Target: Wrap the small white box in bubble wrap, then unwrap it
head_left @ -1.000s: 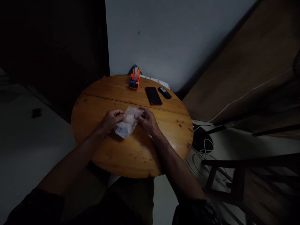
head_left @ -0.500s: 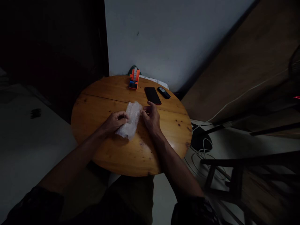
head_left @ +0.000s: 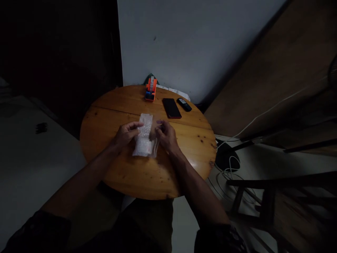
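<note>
A bubble-wrap parcel [head_left: 144,142] lies on the round wooden table in front of me, and what is inside it cannot be made out. My left hand [head_left: 129,133] grips its upper left side, thumb and fingers closed on the wrap. At the right side, my right hand [head_left: 165,133] is curled in a pinch on a thin, see-through edge of the wrap, blurred by motion. A loose strip of wrap stands out from the lower right of the parcel.
On the wooden table [head_left: 105,102], an orange tape dispenser [head_left: 151,89] stands at the back. A dark smartphone [head_left: 171,108] and a small black keypad phone [head_left: 184,104] lie right of it. Cables [head_left: 223,174] and a dark wooden chair [head_left: 265,203] are on the right.
The parcel has turned more upright in view and its right edge has come loose. My left hand has shifted slightly up; my right hand has moved slightly down and left, its fingers curling in.
</note>
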### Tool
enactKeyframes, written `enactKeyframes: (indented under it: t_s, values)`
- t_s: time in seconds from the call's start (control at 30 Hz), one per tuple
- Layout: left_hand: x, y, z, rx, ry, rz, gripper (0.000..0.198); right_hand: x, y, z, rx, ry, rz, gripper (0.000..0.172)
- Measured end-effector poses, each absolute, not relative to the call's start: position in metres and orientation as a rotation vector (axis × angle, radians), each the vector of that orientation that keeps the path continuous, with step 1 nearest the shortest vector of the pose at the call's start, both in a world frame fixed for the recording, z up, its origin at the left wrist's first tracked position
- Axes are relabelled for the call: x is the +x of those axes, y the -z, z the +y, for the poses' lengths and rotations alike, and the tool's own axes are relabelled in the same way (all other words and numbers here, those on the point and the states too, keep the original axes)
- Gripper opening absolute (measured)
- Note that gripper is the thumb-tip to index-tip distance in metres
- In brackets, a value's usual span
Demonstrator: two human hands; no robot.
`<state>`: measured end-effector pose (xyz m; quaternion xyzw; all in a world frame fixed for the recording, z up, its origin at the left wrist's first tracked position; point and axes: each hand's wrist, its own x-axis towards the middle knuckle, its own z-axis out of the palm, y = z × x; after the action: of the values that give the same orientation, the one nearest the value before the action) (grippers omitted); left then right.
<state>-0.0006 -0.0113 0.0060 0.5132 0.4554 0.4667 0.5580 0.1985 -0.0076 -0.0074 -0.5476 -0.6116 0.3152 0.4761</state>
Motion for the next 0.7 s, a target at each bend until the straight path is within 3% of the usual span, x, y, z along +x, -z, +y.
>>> enactKeyframes:
  t_s: [0.23, 0.4, 0.53, 0.7]
  values:
    - [-0.003, -0.002, -0.006, 1.533, -1.3, 1.383, 0.036, 0.205, 0.002, 0.0, -1.185, -0.954, -1.257, 0.023]
    - [0.002, -0.007, -0.014, 1.832, -1.073, 1.296, 0.034, 0.201, 0.002, -0.002, -1.158, -0.98, -1.235, 0.028]
    - [-0.001, -0.003, -0.011, 1.695, -0.996, 1.332, 0.024, 0.208, 0.003, 0.001, -1.224, -0.929, -1.219, 0.026]
    - [-0.014, 0.002, -0.001, 1.424, -1.234, 1.426, 0.021, 0.224, 0.001, 0.006, -1.44, -0.714, -1.29, 0.034]
